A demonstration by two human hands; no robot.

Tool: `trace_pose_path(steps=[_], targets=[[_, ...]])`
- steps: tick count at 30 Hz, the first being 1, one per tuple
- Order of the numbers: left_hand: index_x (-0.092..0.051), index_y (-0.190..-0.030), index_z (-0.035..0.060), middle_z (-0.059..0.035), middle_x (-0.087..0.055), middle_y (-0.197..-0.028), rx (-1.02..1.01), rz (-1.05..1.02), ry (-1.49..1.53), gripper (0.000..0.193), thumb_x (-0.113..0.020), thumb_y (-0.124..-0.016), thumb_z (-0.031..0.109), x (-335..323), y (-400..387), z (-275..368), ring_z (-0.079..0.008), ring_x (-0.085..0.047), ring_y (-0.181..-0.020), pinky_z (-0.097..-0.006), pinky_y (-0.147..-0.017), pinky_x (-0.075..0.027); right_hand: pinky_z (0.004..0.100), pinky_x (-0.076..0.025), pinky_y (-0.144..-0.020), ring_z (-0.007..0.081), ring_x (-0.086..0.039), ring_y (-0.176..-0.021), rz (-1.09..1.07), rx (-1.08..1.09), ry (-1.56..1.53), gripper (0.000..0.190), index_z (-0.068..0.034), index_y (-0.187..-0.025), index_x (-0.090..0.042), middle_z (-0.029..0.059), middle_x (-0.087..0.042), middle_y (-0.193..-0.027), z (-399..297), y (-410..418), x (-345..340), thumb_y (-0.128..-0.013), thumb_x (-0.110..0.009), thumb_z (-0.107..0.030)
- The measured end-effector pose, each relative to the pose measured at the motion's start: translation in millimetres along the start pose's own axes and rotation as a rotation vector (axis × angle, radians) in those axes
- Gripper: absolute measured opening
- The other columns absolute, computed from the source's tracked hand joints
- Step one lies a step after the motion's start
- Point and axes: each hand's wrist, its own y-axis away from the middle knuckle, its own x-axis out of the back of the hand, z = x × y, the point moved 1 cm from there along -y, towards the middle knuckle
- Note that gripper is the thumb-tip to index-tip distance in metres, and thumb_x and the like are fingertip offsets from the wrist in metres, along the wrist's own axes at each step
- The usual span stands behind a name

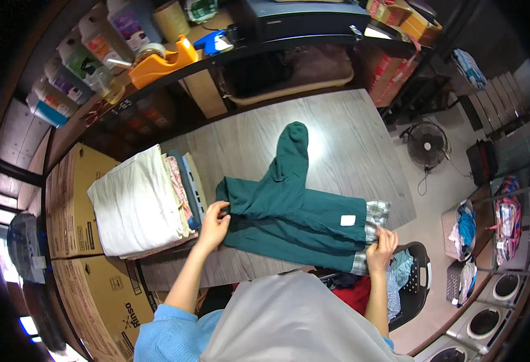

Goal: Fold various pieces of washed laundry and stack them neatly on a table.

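A dark green long-sleeved garment point(265, 231) lies on its side before me, its body running left to right. One sleeve point(292, 149) points away from me across the tabletop. Green and white plaid cloth point(377, 211) shows past its right end, near a small white patch point(348, 220). My left hand point(214, 227) holds the garment's left edge between thumb and fingers. At the right end, my right hand point(381, 246) pinches the plaid cloth.
A stack of folded cloths point(133, 203) stands left on the wood-grain table point(342, 122), beside cardboard boxes point(97, 298). A black laundry basket point(421, 280) with clothes sits by the right corner. Behind, a shelf carries bottles and an orange tape dispenser point(161, 68). A fan point(427, 145) stands beyond.
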Motion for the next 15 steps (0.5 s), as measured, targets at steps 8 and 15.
trace_pose_path(steps=[8, 15], targets=[[-0.055, -0.116, -0.0023, -0.0137, -0.061, -0.112, 0.207, 0.257, 0.18, 0.03, -0.058, -0.087, 0.007, -28.4, 8.2, -9.1, -0.0179, -0.063, -0.094, -0.0282, -0.08, -0.051, 0.0441, -0.04, -0.095, 0.0322, -0.052, -0.111, -0.057, 0.343, -0.225, 0.022, 0.0, -0.1, -0.059, 0.0128, -0.06, -0.116, -126.5, -127.9, -55.9, -0.079, -0.061, -0.006], [-0.052, -0.117, -0.0028, -0.0192, -0.057, -0.115, 0.162, 0.357, 0.187, 0.034, -0.059, -0.086, 0.01, -74.6, 44.4, -12.5, -0.0266, -0.061, -0.097, -0.0344, -0.081, -0.05, 0.0449, -0.033, -0.104, 0.0376, -0.035, -0.129, -0.336, -0.105, -0.142, 0.064, 0.006, -0.121, -0.051, 0.0248, -0.039, -0.139, -174.3, -183.8, -166.4, -0.082, -0.064, -0.044]])
